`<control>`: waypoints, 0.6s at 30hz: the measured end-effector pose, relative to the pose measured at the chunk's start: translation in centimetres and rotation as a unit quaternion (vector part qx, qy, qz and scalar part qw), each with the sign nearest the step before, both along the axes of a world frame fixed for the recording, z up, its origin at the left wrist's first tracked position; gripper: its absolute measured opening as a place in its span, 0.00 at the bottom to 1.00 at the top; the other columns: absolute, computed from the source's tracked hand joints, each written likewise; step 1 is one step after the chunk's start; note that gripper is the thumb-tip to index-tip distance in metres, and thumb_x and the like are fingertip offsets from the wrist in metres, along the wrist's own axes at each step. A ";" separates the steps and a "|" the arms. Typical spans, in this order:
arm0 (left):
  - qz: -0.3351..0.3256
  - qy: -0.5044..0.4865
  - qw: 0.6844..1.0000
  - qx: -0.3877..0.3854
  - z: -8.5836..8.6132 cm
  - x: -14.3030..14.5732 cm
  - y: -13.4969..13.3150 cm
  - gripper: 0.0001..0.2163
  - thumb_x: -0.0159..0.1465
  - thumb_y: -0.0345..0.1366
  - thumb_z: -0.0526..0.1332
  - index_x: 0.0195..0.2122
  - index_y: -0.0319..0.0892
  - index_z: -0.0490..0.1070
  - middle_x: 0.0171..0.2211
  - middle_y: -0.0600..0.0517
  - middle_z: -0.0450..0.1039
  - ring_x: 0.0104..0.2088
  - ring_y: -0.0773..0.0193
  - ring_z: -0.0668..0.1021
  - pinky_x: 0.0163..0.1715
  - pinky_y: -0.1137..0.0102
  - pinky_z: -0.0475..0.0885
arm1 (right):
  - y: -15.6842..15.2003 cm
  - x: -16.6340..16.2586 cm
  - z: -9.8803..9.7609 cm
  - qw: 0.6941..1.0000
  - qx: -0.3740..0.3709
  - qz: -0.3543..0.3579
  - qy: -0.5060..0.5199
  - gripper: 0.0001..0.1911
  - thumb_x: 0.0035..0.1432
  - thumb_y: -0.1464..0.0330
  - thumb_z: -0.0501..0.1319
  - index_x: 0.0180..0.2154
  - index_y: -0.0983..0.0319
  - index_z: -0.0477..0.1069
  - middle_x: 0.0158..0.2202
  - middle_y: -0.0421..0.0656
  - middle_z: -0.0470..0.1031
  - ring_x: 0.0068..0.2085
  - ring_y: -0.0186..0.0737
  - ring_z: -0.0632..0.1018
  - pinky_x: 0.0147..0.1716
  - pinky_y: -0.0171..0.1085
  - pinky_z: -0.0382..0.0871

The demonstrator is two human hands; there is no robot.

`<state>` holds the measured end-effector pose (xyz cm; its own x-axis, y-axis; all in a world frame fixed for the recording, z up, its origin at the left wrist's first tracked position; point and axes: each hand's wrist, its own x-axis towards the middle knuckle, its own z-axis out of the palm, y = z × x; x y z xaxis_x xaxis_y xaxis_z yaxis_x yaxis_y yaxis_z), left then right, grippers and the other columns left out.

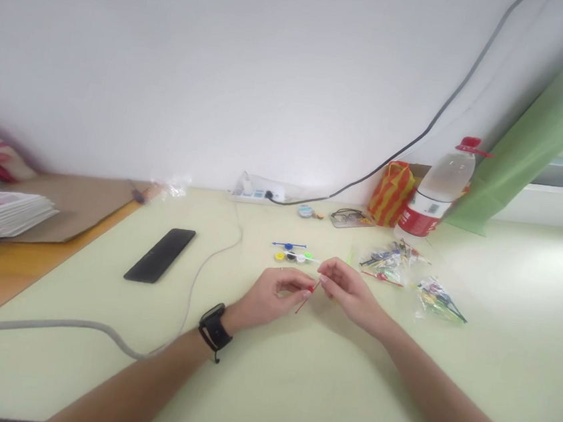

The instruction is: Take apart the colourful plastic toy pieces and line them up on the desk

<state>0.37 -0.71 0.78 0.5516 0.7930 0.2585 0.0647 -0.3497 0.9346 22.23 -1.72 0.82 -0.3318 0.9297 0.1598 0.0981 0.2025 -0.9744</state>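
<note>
Between my two hands is a thin red plastic stick (301, 305), held at a slant over the table. My left hand (272, 299), with a black watch on its wrist, pinches a small red round piece (310, 288) at the stick. My right hand (343, 290) has its thumb and forefinger closed on the stick's upper end. Just beyond them lie a blue stick with a round piece (288, 245) and several small round pieces (280, 256) in yellow, black, white and green. A white stick lies by these and partly disappears behind my right fingers.
Clear plastic bags of coloured parts (391, 261) lie to the right, another bag (439, 299) nearer. Behind stands a large bottle (431, 200) beside a striped bag (391, 194). A black phone (160, 255) and a grey cable (98, 327) are left. A power strip (258, 193) sits by the wall.
</note>
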 end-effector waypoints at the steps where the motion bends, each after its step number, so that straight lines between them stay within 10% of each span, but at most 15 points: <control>1: 0.004 -0.009 1.000 -0.008 0.0 0.0 0.1 0.10 0.67 0.37 0.67 0.47 0.41 0.82 0.45 0.44 0.82 0.43 0.57 0.83 0.48 0.62 0.80 | 0.0 0.0 -0.1 1.000 0.001 -0.008 0.000 0.13 0.68 0.55 0.60 0.44 0.57 0.66 0.32 0.37 0.66 0.31 0.36 0.68 0.31 0.37 0.64; 9: 0.083 -0.065 0.990 -0.098 -0.6 -0.6 1.2 0.14 0.59 0.39 0.74 0.43 0.39 0.82 0.43 0.44 0.84 0.44 0.56 0.84 0.51 0.61 0.79 | -0.2 0.3 -0.1 0.993 0.092 -0.053 -0.058 0.18 0.70 0.57 0.56 0.57 0.54 0.66 0.35 0.41 0.69 0.35 0.40 0.72 0.35 0.39 0.69; 14: 0.080 -0.094 0.984 -0.129 -0.4 -0.8 1.4 0.15 0.58 0.40 0.75 0.44 0.38 0.83 0.42 0.44 0.84 0.43 0.55 0.84 0.50 0.60 0.79 | -0.8 -0.1 -0.2 0.996 0.074 -0.036 -0.041 0.32 0.71 0.57 0.55 0.71 0.49 0.47 0.40 0.40 0.68 0.32 0.37 0.70 0.34 0.39 0.68; 18: 0.087 -0.105 0.981 -0.139 -0.3 -0.8 1.4 0.15 0.57 0.40 0.76 0.43 0.38 0.83 0.42 0.43 0.84 0.42 0.56 0.84 0.49 0.60 0.79 | -0.8 0.0 -0.2 0.998 0.045 -0.030 -0.035 0.15 0.70 0.55 0.55 0.50 0.56 0.72 0.33 0.39 0.68 0.29 0.37 0.67 0.31 0.38 0.65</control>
<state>-0.40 0.72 0.48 0.3587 0.9267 0.1118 -0.1039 -0.0794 0.9914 22.18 -2.48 0.59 -0.2899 0.9310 0.2217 0.1789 0.2803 -0.9431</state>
